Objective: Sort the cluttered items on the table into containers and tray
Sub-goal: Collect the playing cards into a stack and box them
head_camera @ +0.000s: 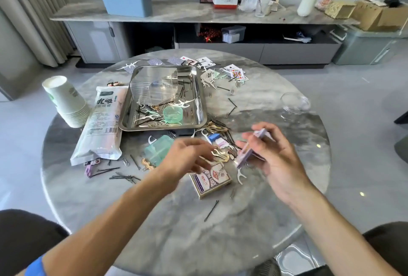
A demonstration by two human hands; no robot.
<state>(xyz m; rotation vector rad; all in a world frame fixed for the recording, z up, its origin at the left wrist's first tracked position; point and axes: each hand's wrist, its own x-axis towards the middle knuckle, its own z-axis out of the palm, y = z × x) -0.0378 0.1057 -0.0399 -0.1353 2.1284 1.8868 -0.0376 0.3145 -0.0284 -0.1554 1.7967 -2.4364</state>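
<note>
Your right hand [268, 154] holds a stack of playing cards [254, 146] above the near half of the round marble table [220, 231], fingers curled round the long edges; motion blur hides the exact pinch. Your left hand [187, 156] hovers just beside it over the gold hair clips [220, 154], fingers loosely curled; whether it already holds anything cannot be told. Directly below lies the card box [210, 179], flat and face up, near the table's centre.

The cards are thin, slick and flexible; they likely fan or slide apart if gripped loosely, so you take them by the long edges, squared. More cards [236, 73] lie scattered at the far edge, flat on a glossy top, and probably need a fingernail under one corner or a slide toward the rim.

The steel tray [199, 90] stands at the far centre and carries a clear acrylic container [154, 87], a round green case [173, 114], floss picks [185, 102] and bobby pins. Loose bobby pins [125, 177] lie near the left edge; they are light, stiff and springy, best swept together and pinched as a bundle. The square green floss box [157, 151] sits left of your left hand. A clear glass cup [294, 103] stands at the right edge: fragile and hard to see. A stack of paper cups [66, 101] and a straw packet [101, 125] occupy the left edge.
</note>
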